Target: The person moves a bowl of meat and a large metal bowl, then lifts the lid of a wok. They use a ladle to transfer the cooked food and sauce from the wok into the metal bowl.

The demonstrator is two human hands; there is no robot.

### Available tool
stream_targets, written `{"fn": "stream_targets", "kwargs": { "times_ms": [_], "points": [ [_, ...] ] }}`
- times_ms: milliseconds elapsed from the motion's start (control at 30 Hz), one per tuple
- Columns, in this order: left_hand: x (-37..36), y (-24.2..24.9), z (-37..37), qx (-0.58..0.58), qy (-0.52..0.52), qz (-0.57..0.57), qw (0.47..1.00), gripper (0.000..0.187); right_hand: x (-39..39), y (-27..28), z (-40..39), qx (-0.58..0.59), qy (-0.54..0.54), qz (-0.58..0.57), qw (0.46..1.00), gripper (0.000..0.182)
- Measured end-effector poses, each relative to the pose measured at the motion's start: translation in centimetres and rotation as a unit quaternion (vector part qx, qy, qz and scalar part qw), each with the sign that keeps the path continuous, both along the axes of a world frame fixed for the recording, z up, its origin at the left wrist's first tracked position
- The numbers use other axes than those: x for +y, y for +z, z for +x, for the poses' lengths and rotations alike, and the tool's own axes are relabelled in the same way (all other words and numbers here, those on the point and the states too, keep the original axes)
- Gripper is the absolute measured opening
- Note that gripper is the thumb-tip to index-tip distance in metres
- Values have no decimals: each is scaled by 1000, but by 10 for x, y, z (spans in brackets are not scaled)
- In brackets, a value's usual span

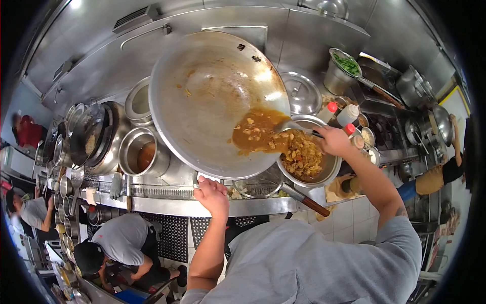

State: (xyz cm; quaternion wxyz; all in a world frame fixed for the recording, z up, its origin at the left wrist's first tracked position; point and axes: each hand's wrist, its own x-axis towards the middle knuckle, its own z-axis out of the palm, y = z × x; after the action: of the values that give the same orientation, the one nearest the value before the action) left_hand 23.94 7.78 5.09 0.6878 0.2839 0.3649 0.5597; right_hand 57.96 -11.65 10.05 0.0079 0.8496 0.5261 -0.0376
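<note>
A large wok (pixel 197 116) is tilted towards the right, held up over the counter. My left hand (pixel 211 197) is closed round the handle at its near edge. Brown saucy stew with chopped pieces (pixel 258 133) lies at the wok's lower right rim and runs over into a round metal pot (pixel 333 178). Inside that pot is more of the same stew (pixel 304 157). My right hand (pixel 335 142) grips a metal ladle (pixel 291 125), whose head rests at the wok's rim above the pot; part of its handle is hidden by my fingers.
A pot of brown liquid (pixel 144 156) stands left of the wok. A strainer with a wooden handle (pixel 314 203) lies in front. Squeeze bottles (pixel 348 115) and a pot of chopped greens (pixel 346 64) stand at right. A co-worker in grey (pixel 124 238) bends down at lower left.
</note>
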Motion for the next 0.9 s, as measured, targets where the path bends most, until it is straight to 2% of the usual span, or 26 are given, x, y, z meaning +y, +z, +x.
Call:
{"fn": "stream_targets", "kwargs": {
  "times_ms": [133,200,267,400,467,500,600,700,767,900],
  "points": [
    [0,-2,-3,-6,-25,9,1000,39,26,35,-25,1,-21,13,1000,43],
    [0,-1,0,-10,-18,-5,1000,39,61,44,-37,19,-12,91,996,42],
    [0,-2,0,5,-10,-2,1000,38,111,30,-35,34,38,158,986,40],
    [-1,11,1,12,-8,-15,1000,38,225,8,-71,83,69,291,950,40],
    [0,4,0,24,-14,-9,1000,39,256,11,-98,107,55,271,955,43],
    [1,1,0,20,-20,-14,999,40,267,-2,-106,75,60,291,952,43],
    [1,3,-1,40,-26,7,999,35,250,-27,-113,89,33,249,964,44],
    [2,1,-4,40,-30,0,999,33,190,-57,-91,50,41,197,978,49],
    [4,0,-3,43,-27,-3,999,32,147,-48,-75,25,4,74,997,51],
    [7,-1,-5,39,-40,8,998,30,80,-49,-27,-23,37,23,999,52]
  ]
}}
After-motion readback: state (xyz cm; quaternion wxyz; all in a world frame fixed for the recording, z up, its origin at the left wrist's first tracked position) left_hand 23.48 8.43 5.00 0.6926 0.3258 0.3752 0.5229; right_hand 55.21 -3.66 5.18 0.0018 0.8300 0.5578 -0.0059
